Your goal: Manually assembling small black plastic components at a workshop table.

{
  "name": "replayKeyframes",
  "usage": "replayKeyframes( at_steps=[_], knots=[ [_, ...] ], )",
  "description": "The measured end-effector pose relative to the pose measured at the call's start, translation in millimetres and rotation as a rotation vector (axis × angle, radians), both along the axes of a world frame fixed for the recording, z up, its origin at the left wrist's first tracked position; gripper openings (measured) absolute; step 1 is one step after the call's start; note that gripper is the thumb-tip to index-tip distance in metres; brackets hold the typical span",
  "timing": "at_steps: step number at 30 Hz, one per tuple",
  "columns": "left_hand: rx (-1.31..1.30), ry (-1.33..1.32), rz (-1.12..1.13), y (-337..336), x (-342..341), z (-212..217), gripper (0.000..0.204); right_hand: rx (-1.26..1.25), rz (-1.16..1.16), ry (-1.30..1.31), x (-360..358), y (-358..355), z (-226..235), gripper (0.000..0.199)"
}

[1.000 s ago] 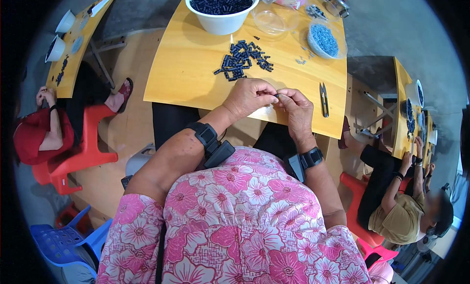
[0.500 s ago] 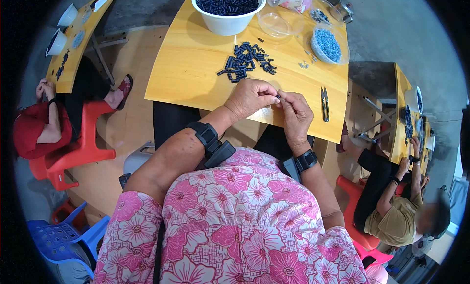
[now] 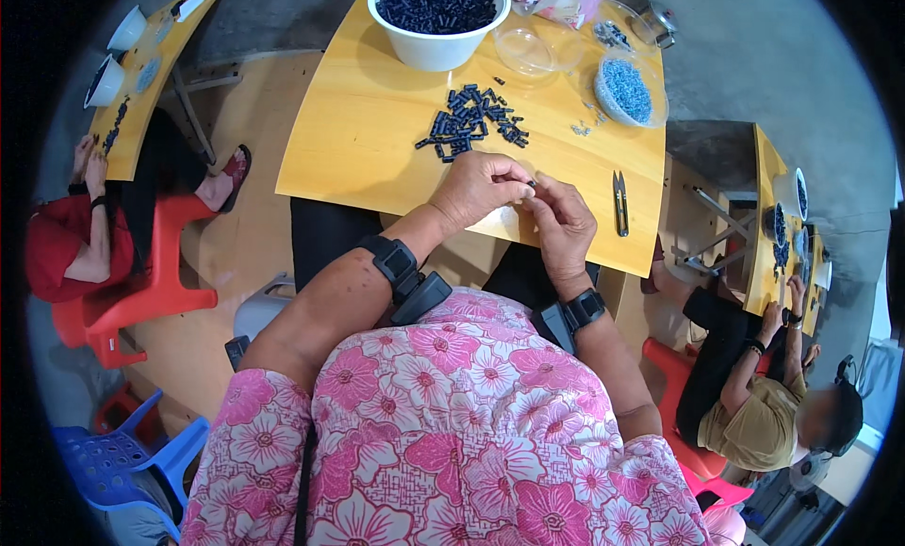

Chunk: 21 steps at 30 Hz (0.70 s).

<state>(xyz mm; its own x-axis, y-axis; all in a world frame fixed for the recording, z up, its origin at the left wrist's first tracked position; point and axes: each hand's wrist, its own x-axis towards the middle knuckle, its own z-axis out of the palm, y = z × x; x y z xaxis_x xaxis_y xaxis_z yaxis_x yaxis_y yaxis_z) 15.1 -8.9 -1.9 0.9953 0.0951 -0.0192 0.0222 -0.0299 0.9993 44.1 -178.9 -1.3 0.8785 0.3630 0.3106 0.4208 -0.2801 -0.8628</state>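
Dark small part (image 3: 532, 183) sits pinched between both hands at the near edge of the yellow table (image 3: 377, 141), well this side of the loose pile. Largest to smallest, all relative to that table:

- Yellow table: person seated at its near edge, forearms coming up from below.
- White bowl (image 3: 436, 39) at the far edge, full of dark pieces.
- Clear dish (image 3: 629, 86) at the far right, holding pale blue bits.
- Pile of dark pieces (image 3: 471, 122) mid-table, just this side of the bowl.
- Snips (image 3: 620, 203) at the right, near edge, untouched.
- Left hand (image 3: 479, 186): fingers curled, thumb and fingertips clenched on the part.
- Right hand (image 3: 563, 224): fingertips meeting the same part from the other side, also grasping.

Change vs one second ago: hands sit in the same spot, fingertips still together, pile and snips unmoved. Reads as the same piece still being worked, not yet set down.

Whether a second tiny piece is in the pinch: cannot tell, too small.
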Motion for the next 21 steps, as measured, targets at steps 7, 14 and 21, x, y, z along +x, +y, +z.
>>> replayKeyframes(
  at_steps=[7, 14, 21],
  knots=[
    [-0.034, 0.042, -0.033, 1.2, 1.3, 3.7, 0.009, 0.090, -0.005, 0.114, -3.7, 1.3, -0.9, 0.028],
    [-0.135, 0.115, -0.046, 1.0, 7.3, 10.0, 0.016, -0.041, -0.030, -0.081, 2.6, 4.8, 5.9, 0.025],
    [-0.165, 0.135, -0.097, 6.5, 5.3, 3.0, 0.018, -0.131, 0.049, -0.122, 2.3, 3.2, 7.0, 0.025]
  ],
)
